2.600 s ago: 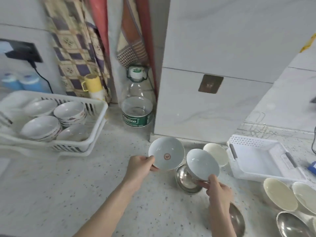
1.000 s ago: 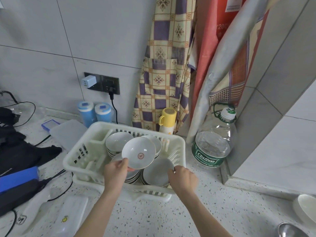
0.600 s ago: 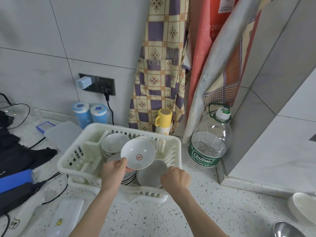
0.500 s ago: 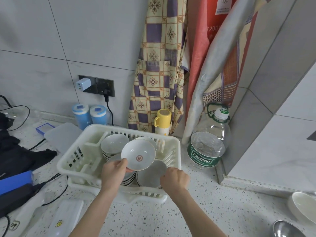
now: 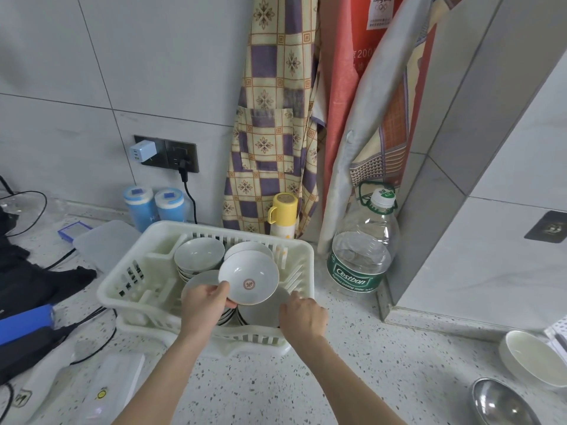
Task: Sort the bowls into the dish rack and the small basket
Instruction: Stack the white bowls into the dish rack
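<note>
The white dish rack (image 5: 129, 280) stands on the speckled counter and holds several stacks of white bowls (image 5: 199, 256). Above its middle, my left hand (image 5: 204, 308) grips the rim of a white bowl with a red mark (image 5: 248, 277), tilted toward me. My right hand (image 5: 303, 317) reaches into the rack's front right corner. Its fingers curl on the rim of a plain white bowl (image 5: 260, 311) that lies on a stack there. A corner of the small white basket (image 5: 560, 332) shows at the right edge.
A large water bottle (image 5: 362, 256) stands right of the rack, a yellow flask (image 5: 283, 214) behind it. A cream bowl (image 5: 534, 357) and a steel bowl (image 5: 500, 403) lie at the far right. Cables, a blue device (image 5: 24, 320) and plastic boxes crowd the left.
Both hands carried their bowls from the right side of the counter to the rack. My right hand has lowered its bowl onto the front right stack; the left bowl hovers almost still.
</note>
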Demonstrator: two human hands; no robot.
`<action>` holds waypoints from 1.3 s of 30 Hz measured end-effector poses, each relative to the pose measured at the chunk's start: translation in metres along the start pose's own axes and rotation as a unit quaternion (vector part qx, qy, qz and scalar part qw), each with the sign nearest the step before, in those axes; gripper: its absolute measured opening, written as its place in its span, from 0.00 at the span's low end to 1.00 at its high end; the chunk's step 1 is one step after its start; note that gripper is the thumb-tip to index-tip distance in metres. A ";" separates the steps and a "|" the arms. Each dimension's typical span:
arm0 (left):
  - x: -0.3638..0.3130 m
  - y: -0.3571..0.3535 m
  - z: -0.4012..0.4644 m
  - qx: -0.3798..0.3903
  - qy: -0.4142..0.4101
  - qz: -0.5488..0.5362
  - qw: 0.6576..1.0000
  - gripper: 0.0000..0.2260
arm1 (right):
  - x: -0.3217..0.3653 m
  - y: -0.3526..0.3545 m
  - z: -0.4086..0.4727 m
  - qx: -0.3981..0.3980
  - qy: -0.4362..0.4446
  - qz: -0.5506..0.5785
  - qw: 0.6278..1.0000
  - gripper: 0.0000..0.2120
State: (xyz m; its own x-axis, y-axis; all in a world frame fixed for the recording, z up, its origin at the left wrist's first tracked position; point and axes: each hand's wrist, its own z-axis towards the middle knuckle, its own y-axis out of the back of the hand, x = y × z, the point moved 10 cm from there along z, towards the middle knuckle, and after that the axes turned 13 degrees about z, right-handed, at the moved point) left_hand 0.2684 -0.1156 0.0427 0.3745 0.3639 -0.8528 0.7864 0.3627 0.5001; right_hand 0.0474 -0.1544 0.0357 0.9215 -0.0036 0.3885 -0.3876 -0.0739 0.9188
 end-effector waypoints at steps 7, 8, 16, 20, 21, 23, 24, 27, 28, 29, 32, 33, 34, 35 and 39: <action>0.001 -0.006 -0.001 0.028 -0.013 0.063 0.998 0.18 | -0.022 0.016 -0.003 0.046 -0.079 0.413 0.906 0.15; -0.001 -0.009 -0.001 0.035 -0.013 0.075 0.996 0.19 | -0.022 0.016 -0.003 0.058 -0.080 0.444 0.890 0.15; -0.014 -0.026 -0.007 0.086 -0.048 0.145 0.985 0.21 | -0.009 0.013 0.001 0.078 -0.017 0.316 0.945 0.18; -0.017 -0.028 -0.005 0.082 -0.064 0.182 0.978 0.23 | -0.010 0.021 0.002 0.015 -0.009 0.316 0.949 0.19; -0.017 -0.027 -0.004 0.078 -0.069 0.187 0.977 0.21 | -0.009 0.023 0.002 0.004 -0.004 0.318 0.948 0.19; -0.020 -0.024 -0.005 0.060 -0.080 0.211 0.972 0.14 | -0.007 0.025 0.004 -0.003 0.010 0.306 0.952 0.18; -0.022 -0.021 -0.005 0.049 -0.082 0.228 0.969 0.10 | -0.006 0.025 0.005 -0.003 0.014 0.296 0.955 0.18; -0.023 -0.016 -0.007 0.023 -0.086 0.271 0.958 0.08 | -0.006 0.027 0.009 -0.005 0.008 0.262 0.965 0.19; -0.023 -0.016 -0.006 0.016 -0.091 0.282 0.955 0.10 | -0.006 0.027 0.011 -0.005 0.004 0.250 0.968 0.19; -0.024 -0.015 -0.006 0.008 -0.096 0.294 0.951 0.12 | -0.006 0.027 0.011 -0.004 -0.001 0.240 0.971 0.19; -0.026 -0.018 -0.004 -0.005 -0.113 0.335 0.935 0.12 | -0.006 0.024 0.013 -0.002 -0.008 0.220 0.976 0.20; -0.026 -0.019 -0.003 -0.005 -0.116 0.352 0.929 0.12 | -0.007 0.022 0.015 0.000 -0.012 0.213 0.977 0.20; -0.026 -0.021 -0.002 -0.006 -0.118 0.366 0.923 0.11 | -0.007 0.020 0.016 0.003 -0.016 0.207 0.978 0.19; -0.025 -0.023 -0.002 -0.006 -0.119 0.376 0.919 0.09 | -0.007 0.017 0.017 0.007 -0.021 0.202 0.979 0.19; -0.023 -0.028 -0.002 -0.014 -0.118 0.406 0.906 0.02 | -0.010 0.007 0.019 0.007 -0.030 0.164 0.986 0.19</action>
State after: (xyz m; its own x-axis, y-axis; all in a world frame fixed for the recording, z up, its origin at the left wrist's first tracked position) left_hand 0.2366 -0.1329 0.0486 0.9208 0.3288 -0.2097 0.1938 0.0807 0.9777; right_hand 0.0364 -0.1740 0.0369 0.7464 -0.0877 0.6597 -0.6653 -0.0722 0.7431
